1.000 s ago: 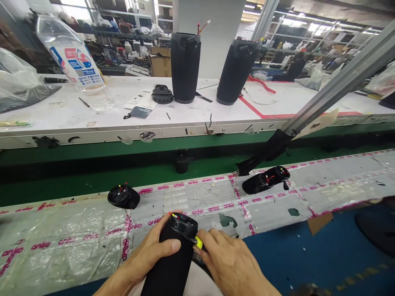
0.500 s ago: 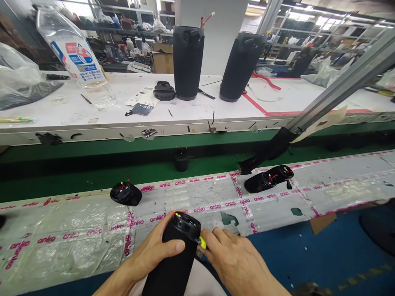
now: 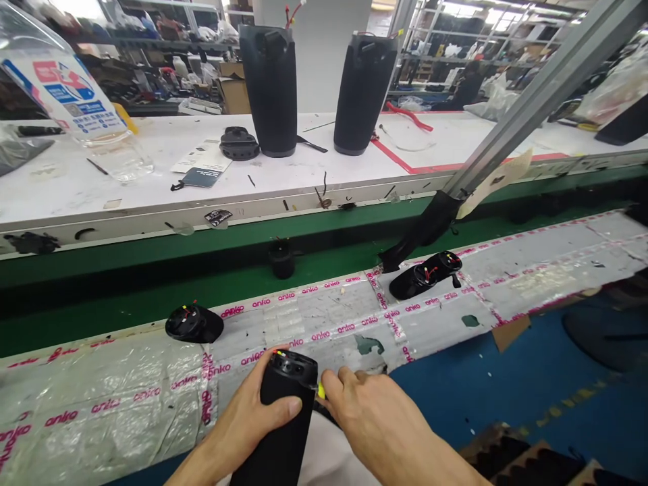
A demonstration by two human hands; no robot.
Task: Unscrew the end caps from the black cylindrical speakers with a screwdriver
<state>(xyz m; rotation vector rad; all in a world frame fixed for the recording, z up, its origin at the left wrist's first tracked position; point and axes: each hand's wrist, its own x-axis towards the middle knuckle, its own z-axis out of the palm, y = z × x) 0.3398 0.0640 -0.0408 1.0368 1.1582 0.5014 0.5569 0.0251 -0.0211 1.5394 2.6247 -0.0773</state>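
A black cylindrical speaker body stands tilted at the bottom centre, its open top with small coloured connectors facing up. My left hand is wrapped round its left side, thumb across the front. At the right of its top rim, my right hand pinches a small yellow-handled tool; the tool's tip is hard to make out against the rim. One similar black body lies on the taped ledge behind, to the left, and two more lie there to the right.
On the white shelf stand two black speakers, a bottle and a black part. A slanted metal post rises at the right. Cardboard trays with dark items sit at the lower right.
The view has shifted, so the shelf items appear further left. My left hand still grips the speaker body, and my right hand stays by its rim with the yellow tool, less of which shows.
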